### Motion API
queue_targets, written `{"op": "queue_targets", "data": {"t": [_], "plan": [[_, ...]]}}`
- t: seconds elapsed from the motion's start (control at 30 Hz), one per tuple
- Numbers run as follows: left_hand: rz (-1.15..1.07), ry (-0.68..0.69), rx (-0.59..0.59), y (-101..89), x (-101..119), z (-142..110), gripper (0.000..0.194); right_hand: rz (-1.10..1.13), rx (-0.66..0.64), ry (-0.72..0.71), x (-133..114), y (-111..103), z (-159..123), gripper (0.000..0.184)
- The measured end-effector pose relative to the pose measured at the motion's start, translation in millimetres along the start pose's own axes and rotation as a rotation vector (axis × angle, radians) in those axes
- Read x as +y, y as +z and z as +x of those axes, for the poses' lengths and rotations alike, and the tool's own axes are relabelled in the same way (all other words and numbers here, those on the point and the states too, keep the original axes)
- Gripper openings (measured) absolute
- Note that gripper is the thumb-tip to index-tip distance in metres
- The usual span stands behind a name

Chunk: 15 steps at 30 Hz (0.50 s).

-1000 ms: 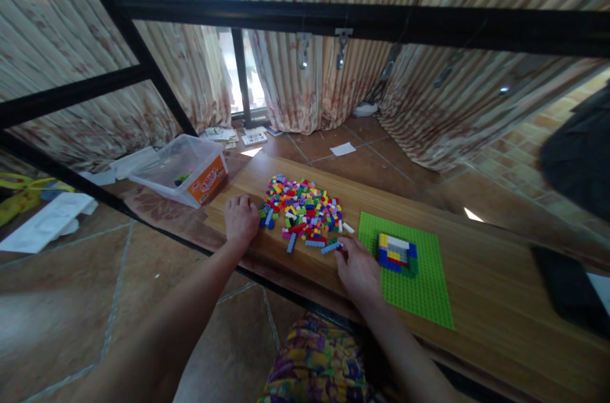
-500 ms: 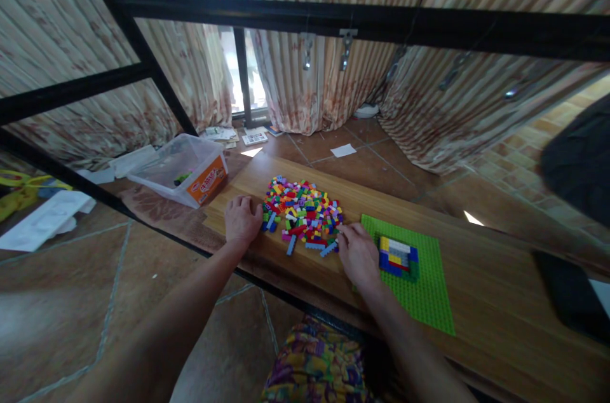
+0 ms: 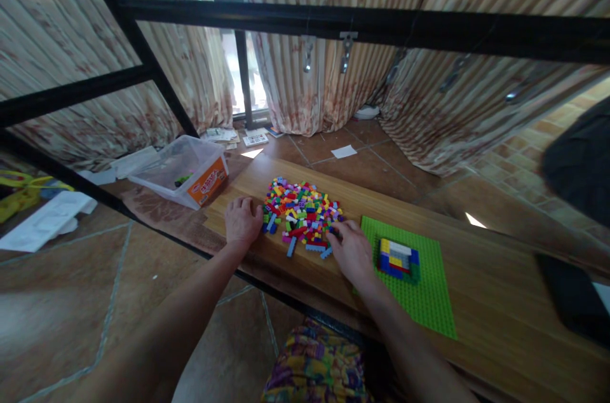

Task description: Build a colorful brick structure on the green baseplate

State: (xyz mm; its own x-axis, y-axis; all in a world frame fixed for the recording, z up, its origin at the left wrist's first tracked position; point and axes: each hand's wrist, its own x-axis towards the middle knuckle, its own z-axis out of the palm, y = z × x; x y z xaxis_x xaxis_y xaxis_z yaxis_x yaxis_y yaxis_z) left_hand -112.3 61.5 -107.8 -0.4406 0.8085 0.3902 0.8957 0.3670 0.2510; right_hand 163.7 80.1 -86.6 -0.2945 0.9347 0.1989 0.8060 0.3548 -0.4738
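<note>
Plastic building bricks (image 3: 305,211) lie heaped left of a green baseplate (image 3: 431,292). The right hand (image 3: 353,252), loosely curled, seemingly picks through them; the left hand (image 3: 242,220) rests alongside, also curled. I cannot tell whether either grips anything. Lifting one needs a precise pinch.

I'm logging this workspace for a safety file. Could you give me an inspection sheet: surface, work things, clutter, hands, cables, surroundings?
Surface: wooden top.
Work things: loose bricks in a spread pile; green plate to their right, bearing a built block.
Clutter: box left of the pile; paper on the floor.
Hands: left hand at the pile's left edge; right hand at its right edge, grip unclear.
Cables: nothing clearly seen.
Surroundings: curtains, tiled floor.
</note>
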Motion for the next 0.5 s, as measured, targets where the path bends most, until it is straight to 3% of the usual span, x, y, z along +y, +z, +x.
{"op": "queue_targets", "data": {"t": [0.5], "plan": [[0.000, 0.002, -0.008, -0.9, 0.4, 1.1, 0.033, 0.050, 0.021, -0.007, 3.0, 2.8, -0.5, 0.018]]}}
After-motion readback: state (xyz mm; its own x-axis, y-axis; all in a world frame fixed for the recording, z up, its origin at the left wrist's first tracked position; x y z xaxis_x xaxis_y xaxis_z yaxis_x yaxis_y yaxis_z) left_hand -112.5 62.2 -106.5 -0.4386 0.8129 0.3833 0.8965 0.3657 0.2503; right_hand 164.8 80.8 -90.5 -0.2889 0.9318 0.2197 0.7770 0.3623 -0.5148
